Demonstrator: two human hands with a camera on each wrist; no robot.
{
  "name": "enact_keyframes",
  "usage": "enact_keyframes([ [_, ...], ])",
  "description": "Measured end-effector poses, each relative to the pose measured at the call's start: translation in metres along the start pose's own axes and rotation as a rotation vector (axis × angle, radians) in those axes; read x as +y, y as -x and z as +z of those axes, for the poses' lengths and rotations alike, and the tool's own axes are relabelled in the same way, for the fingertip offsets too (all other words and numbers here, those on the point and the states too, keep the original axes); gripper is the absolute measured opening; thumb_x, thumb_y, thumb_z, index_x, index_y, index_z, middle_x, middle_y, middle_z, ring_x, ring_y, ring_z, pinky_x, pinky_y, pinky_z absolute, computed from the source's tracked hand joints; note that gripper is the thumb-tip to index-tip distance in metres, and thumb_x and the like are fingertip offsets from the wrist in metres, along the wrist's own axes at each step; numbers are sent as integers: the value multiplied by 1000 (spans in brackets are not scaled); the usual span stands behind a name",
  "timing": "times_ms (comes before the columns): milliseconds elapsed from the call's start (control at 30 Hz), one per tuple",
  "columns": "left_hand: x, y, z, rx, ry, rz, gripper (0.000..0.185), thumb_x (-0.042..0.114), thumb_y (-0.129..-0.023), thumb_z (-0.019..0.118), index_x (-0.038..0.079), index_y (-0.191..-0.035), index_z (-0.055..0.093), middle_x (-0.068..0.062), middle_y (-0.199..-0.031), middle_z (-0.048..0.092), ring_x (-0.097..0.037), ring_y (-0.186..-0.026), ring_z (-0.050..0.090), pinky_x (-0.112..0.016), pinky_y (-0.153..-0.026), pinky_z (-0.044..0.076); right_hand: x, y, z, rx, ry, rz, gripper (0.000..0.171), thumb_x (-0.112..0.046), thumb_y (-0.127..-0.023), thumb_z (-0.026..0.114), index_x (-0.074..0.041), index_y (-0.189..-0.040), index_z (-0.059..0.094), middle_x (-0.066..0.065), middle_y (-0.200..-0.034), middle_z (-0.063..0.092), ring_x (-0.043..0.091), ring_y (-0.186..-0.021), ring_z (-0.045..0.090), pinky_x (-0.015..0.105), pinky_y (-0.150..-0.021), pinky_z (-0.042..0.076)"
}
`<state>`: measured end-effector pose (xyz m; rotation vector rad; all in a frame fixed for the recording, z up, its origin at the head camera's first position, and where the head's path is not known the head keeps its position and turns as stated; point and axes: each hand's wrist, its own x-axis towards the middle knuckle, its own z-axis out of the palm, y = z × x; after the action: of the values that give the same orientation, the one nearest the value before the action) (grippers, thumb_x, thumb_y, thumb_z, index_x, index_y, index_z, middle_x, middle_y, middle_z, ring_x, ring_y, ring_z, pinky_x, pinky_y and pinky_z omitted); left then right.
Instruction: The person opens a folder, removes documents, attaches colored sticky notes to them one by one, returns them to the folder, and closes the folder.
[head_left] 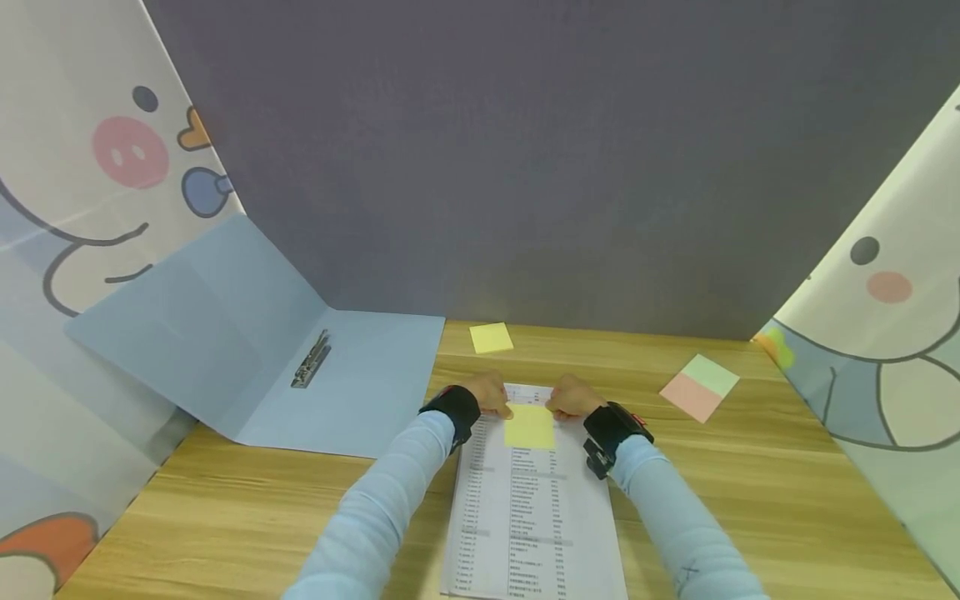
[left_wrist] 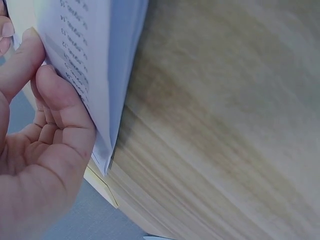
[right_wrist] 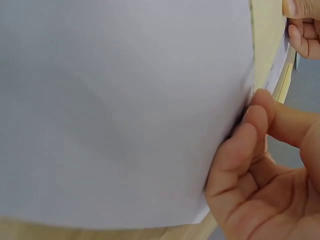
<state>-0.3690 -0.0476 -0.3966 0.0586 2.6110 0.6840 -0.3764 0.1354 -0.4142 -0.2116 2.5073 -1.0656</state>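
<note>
A yellow sticky note (head_left: 529, 428) lies over the top part of a stack of printed sheets (head_left: 536, 533). My left hand (head_left: 489, 393) pinches the note at its upper left corner, thumb against fingers. At the opposite upper corner, my right hand (head_left: 573, 397) pinches it the same way. Seen from the right wrist, the note (right_wrist: 265, 42) stretches between the fingertips of both hands. The curled fingers of the left hand (left_wrist: 50, 130) rest against the printed sheets in the left wrist view.
An opened light blue folder (head_left: 375, 367) with a metal clip (head_left: 311, 360) stands at the left, its cover leaning on the patterned side wall. Behind the hands lies another yellow sticky note (head_left: 491, 337). Pink (head_left: 690, 400) and green (head_left: 711, 374) notes lie at the right. A dark panel (head_left: 525, 167) closes the back.
</note>
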Motion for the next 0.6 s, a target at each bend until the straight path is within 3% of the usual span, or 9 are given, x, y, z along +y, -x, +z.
enact_keyframes([
  [267, 0, 5, -5, 6, 16, 30, 18, 13, -75, 75, 2, -79, 60, 2, -57, 42, -10, -52, 40, -20, -48, 32, -9, 0, 13, 133, 202, 43, 33, -34, -81, 68, -2, -71, 63, 1, -55, 43, 14, -49, 41, 22, -44, 29],
  [467, 0, 11, -5, 1, 36, 50, 20, 11, -74, 75, 2, -86, 63, 0, -68, 50, -11, -59, 44, -19, -53, 36, -20, 2, 29, 158, 334, 131, 58, -62, -74, 62, -5, -76, 64, 2, -64, 45, 18, -58, 47, 26, -46, 34],
  [600, -1, 8, -3, -8, 17, 63, 18, 11, -71, 77, 3, -81, 65, 0, -71, 53, -13, -65, 48, -20, -55, 38, -28, 5, 36, 174, 391, 181, 73, -74, -66, 58, -3, -80, 66, 4, -65, 48, 19, -58, 49, 27, -46, 35],
])
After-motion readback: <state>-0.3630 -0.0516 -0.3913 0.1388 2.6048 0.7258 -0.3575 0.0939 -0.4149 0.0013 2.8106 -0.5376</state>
